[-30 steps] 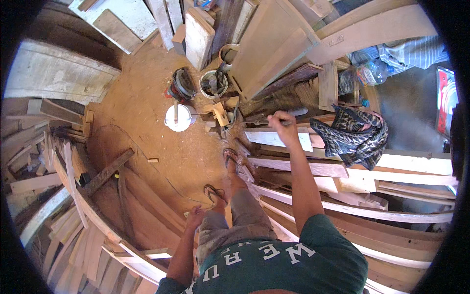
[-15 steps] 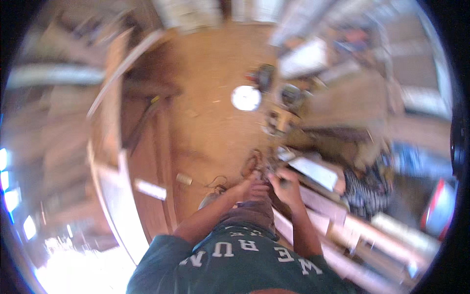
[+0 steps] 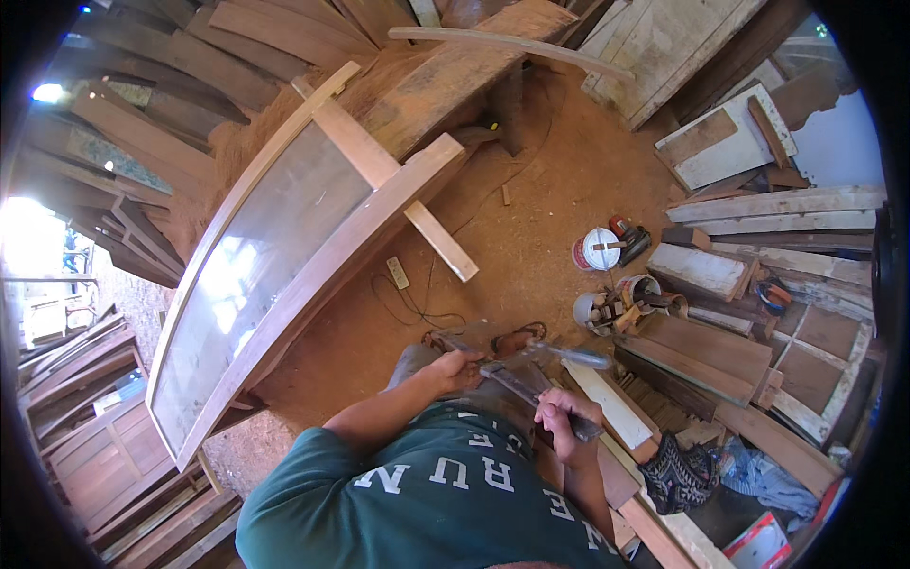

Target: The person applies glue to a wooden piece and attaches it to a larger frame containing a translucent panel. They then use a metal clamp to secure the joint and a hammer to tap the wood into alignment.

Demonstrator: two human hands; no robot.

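My right hand [image 3: 567,417] is wrapped round the grip of a dark hammer [image 3: 521,387]. Its shaft slants up and left toward my left hand, and the head end is hard to make out. My left hand [image 3: 458,370] is closed in front of my waist, close to that far end; what its fingers hold is too small and blurred to name. A bluish, translucent elongated shape [image 3: 578,357] shows as a smear just beyond the hammer. Both hands are above my feet, with a brown shoe [image 3: 519,339] partly visible beyond them.
A curved wooden frame with a glossy panel [image 3: 275,228] spans the left, a short crosspiece [image 3: 442,243] jutting from it. A white-lidded bucket [image 3: 601,248] and a tool-filled bucket [image 3: 590,311] stand ahead right. Stacked boards [image 3: 701,356] line the right. A cord [image 3: 408,302] lies on the floor.
The view has swung, bringing the curved frame further in and the buckets to the right. My hands have moved apart, and the hammer now shows plainly in my right hand.
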